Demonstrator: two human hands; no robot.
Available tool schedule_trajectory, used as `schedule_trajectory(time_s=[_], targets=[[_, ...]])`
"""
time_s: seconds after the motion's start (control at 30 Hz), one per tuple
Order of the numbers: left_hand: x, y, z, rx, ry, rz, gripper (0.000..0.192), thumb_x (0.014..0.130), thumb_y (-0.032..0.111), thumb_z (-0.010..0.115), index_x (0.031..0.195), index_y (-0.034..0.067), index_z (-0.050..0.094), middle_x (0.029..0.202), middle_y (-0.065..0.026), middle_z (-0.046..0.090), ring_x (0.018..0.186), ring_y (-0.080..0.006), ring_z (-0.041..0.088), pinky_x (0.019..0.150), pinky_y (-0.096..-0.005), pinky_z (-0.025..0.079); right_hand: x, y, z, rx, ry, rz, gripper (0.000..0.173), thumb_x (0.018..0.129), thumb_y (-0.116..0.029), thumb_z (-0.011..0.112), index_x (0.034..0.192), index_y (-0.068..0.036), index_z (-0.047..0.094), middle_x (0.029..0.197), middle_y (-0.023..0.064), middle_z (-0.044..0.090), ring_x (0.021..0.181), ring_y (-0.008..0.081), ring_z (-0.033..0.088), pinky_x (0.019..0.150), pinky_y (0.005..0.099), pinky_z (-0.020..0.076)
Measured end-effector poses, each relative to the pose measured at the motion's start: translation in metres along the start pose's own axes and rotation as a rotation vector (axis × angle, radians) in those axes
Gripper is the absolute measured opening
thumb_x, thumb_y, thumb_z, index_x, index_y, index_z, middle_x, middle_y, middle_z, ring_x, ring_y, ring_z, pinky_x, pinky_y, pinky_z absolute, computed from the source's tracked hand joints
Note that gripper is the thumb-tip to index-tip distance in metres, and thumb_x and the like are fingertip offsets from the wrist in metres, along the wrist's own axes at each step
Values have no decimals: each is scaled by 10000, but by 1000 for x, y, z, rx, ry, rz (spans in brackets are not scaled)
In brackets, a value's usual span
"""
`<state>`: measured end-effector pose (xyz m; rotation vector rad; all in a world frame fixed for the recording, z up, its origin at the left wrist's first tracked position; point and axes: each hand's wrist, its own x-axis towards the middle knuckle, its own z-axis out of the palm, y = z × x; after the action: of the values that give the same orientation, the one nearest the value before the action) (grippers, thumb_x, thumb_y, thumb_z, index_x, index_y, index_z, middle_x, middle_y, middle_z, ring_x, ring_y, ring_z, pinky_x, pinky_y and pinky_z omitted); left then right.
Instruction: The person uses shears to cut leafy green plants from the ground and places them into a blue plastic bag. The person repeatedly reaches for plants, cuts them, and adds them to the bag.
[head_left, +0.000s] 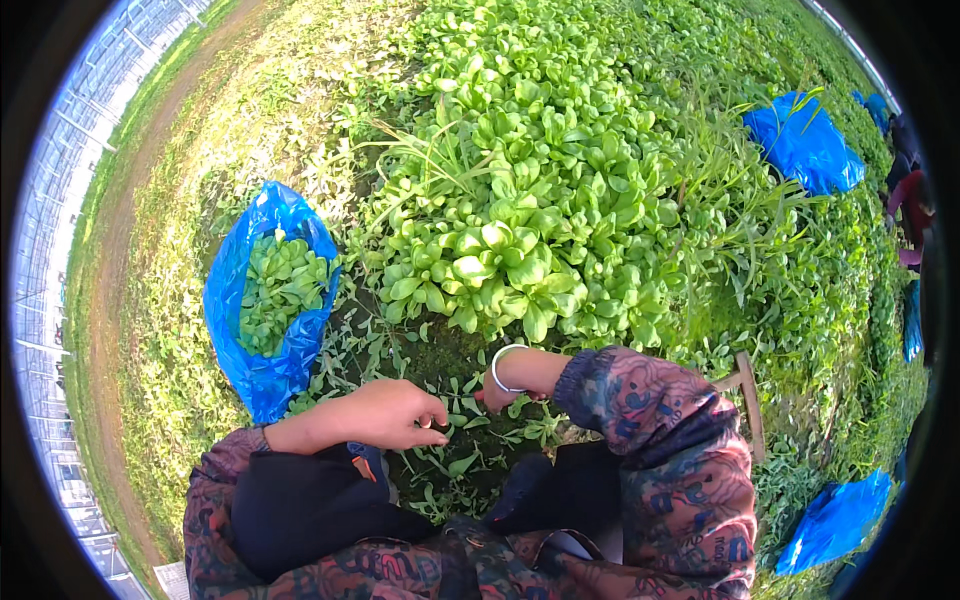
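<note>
My left hand (397, 414) is over the dark soil between my knees, its thumb and fingers apart with nothing between them. My right hand (501, 388), with a white bangle at the wrist, points down just to the right of it; its fingers are mostly hidden, with a small red thing at their edge, and what it holds cannot be told. In front of both hands grows a dense bed of leafy green plants (517, 262). Cut leaves (461, 465) lie on the soil below the hands. An open blue plastic bag (225, 300) holding picked leafy greens (277, 289) stands at the left.
A wooden frame part (750, 409) stands by my right elbow. Blue plastic bags lie at the upper right (806, 142) and lower right (836, 521). Another person (911, 206) is at the far right edge. A dirt path (112, 300) runs along the left, beside a greenhouse-like structure.
</note>
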<state>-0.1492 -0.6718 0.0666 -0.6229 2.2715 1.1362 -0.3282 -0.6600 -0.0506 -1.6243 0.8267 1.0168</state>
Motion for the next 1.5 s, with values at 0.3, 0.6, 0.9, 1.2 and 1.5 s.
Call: schedule_trajectory(time_s=[0.3,0.6,0.9,1.2,1.5], targets=[[7,0,-28,-124,507,115,140,825,203,634,880,75,652,757,-77,662,703,-260,649,634,-377,493,-25,31,-2,79,224,111,519,821,-277,495,1311,-119,557,1184,152,601,950,280,588,796,401,477],[-86,-354,-38,7,1490,-914,145,757,153,714,866,58,701,818,-128,701,763,-267,680,696,-368,530,-40,45,11,51,297,225,459,822,-395,496,1031,-40,698,1064,178,680,1000,332,650,873,413,501],[-75,-428,-27,111,1346,-1116,196,719,138,731,905,80,711,942,-139,662,864,-306,643,744,-402,517,-25,48,27,112,300,280,486,837,-451,524,979,-14,682,988,187,692,922,334,676,812,405,530],[-84,-451,-19,113,1477,-594,117,840,76,637,914,10,699,973,-144,667,881,-317,638,769,-351,506,-28,47,31,181,302,300,491,852,-411,557,1064,25,633,994,192,687,929,327,677,793,405,533],[-89,-542,-1,-262,1421,-656,251,958,185,552,1121,28,662,897,-73,683,641,-103,532,488,-236,403,-38,51,88,506,477,223,440,828,-384,604,1037,2,579,864,188,684,836,362,673,729,441,534]])
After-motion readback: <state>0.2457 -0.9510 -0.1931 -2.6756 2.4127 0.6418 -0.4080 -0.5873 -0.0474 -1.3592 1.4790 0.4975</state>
